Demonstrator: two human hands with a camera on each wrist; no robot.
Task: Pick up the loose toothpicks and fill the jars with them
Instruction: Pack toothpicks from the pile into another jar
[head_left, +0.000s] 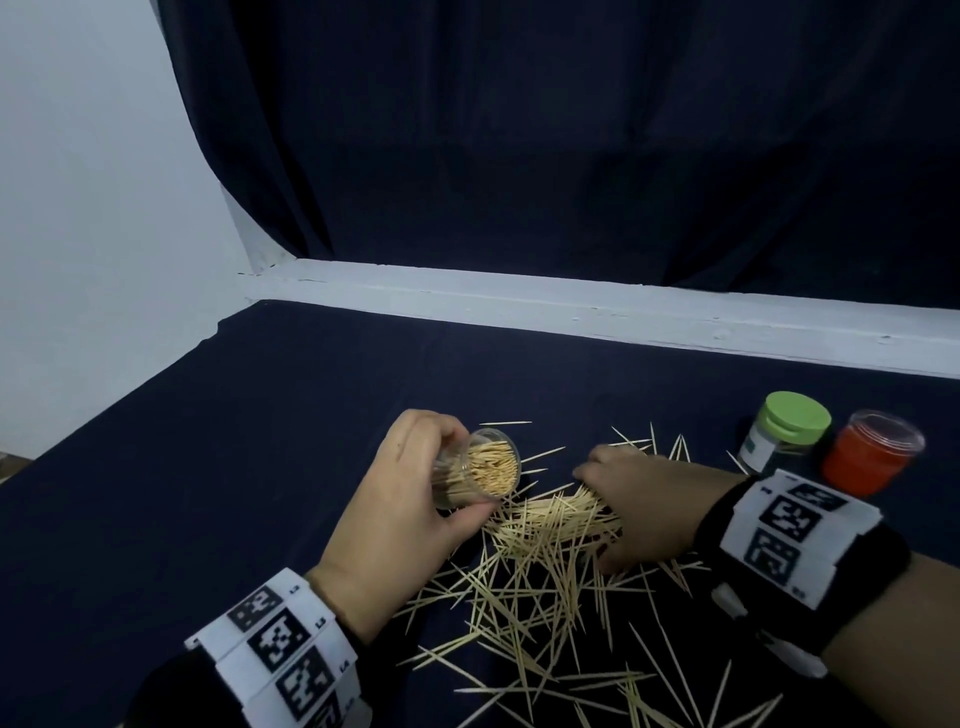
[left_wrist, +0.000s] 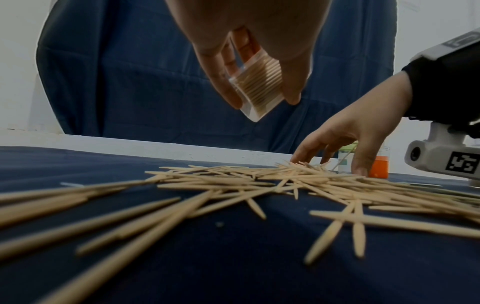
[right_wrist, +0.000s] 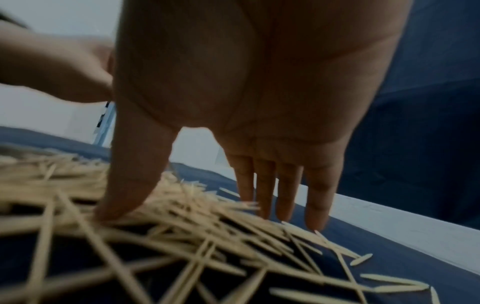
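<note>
Toothpicks (head_left: 540, 577) everywhere, far too many to count, spread in one loose heap across the middle and near side of the dark blue cloth on the counter (head_left: 234, 441), with strays fanning out toward the near edge and a few behind the heap. Three jars on show. Jar number one, the clear jar (head_left: 475, 470), is up off the cloth in the left hand (head_left: 410, 499), fingers and thumb wrapped around its wall, and it is tipped over with its open mouth facing right toward the heap; it looks packed nearly full with toothpick ends showing at the mouth. From the left wrist view that same jar (left_wrist: 255, 86) sits between the thumb and fingers with the bundle lined up inside. Over to the right hand (head_left: 639, 504): palm down on the thickest part of the heap, four fingers straight and side by side, thumb splayed apart, tips pressing onto the sticks, and nothing pinched or clutched that I can see. The right wrist view shows it well, with the fingers (right_wrist: 285, 195) down on the cloth at the far side of the pile and the thumb (right_wrist: 124, 195) planted among the sticks. Two more jars stand upright at the far right, just beside each other: a green-lidded jar (head_left: 784, 434) with its lid on, and an orange jar (head_left: 870, 454) to its right with a clear rim.
</note>
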